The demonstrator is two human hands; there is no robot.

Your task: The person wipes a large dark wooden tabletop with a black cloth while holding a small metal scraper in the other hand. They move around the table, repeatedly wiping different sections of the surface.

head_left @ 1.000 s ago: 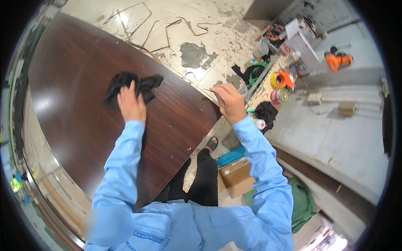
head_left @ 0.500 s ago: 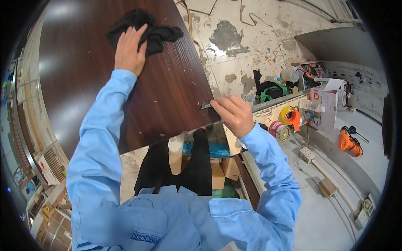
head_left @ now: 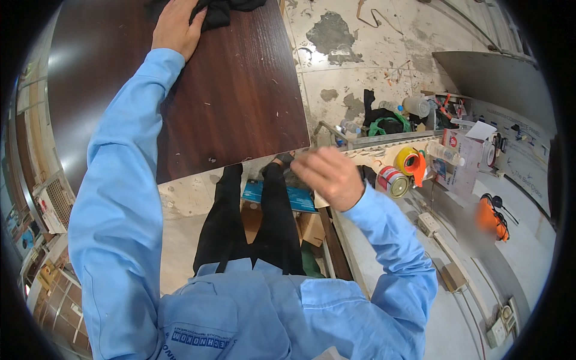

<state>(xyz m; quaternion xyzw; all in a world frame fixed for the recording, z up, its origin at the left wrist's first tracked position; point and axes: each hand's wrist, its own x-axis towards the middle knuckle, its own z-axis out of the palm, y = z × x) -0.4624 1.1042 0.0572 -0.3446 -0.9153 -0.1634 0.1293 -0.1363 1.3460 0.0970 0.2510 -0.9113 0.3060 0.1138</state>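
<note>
At the far left of the dark wood-grain panel, my left hand presses on a bunched black cloth, its fingers on the fabric. Part of the cloth is cut off by the top of the view. Just off the panel's near right corner, my right hand is closed in a pinch and smeared by motion. A small flat metal blade shows only as a dark blur at its fingertips. Thin pale shavings lie scattered over the panel.
On my right, a bench carries a paint can, a tape roll with an orange dispenser, a clear bottle, a carton and an orange power tool. A blue box lies under the panel beside my legs.
My left hand has slid away from me with the cloth. My right hand has come off the panel's corner toward me, taking the blade with it. The view has shifted slightly.
</note>
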